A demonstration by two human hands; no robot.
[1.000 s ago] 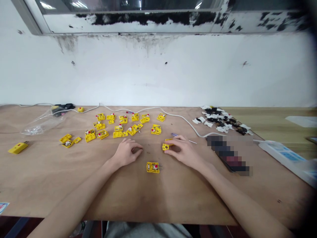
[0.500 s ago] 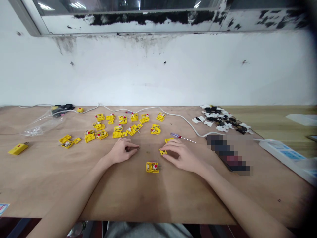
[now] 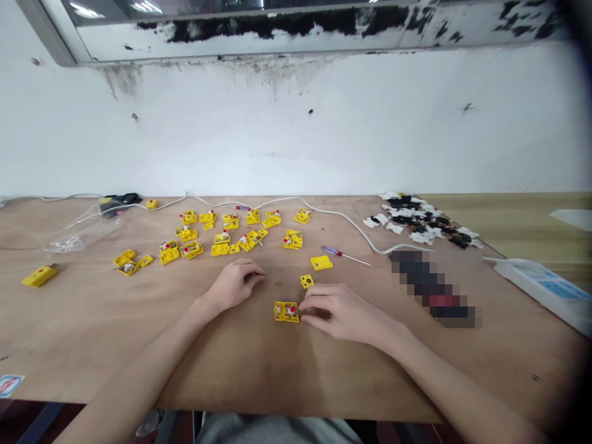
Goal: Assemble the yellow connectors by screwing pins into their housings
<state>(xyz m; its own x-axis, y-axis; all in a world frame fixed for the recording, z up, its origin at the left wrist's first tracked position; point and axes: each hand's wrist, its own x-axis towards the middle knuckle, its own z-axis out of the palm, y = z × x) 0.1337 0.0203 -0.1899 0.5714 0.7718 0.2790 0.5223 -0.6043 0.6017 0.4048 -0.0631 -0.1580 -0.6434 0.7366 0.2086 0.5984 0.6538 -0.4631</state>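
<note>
An open yellow plug (image 3: 283, 311), with a red button, a white part and metal bits inside, lies on the table in front of me. My right hand (image 3: 340, 311) has its thumb and fingers closed around the pin end of this plug, so the pins are mostly hidden. To the plug's upper left, my left hand (image 3: 237, 282) rests over the table with fingertips pinched; anything between them is too small to make out. A small yellow piece with holes (image 3: 307, 282) lies just beyond my right fingers. Behind it is a flat yellow cover (image 3: 321, 263).
Several opened yellow plugs (image 3: 192, 249) lie across the back left. A screwdriver (image 3: 345, 255) sits beyond my right hand, near a white cable (image 3: 356, 229). Black and white pieces (image 3: 419, 219) are heaped at back right, a power strip (image 3: 541, 290) at far right, a closed yellow plug (image 3: 39, 276) at far left.
My right hand let go of the small yellow piece with holes and came nearer, onto the open plug's pin end. The left hand stays pinched, shifted slightly right.
</note>
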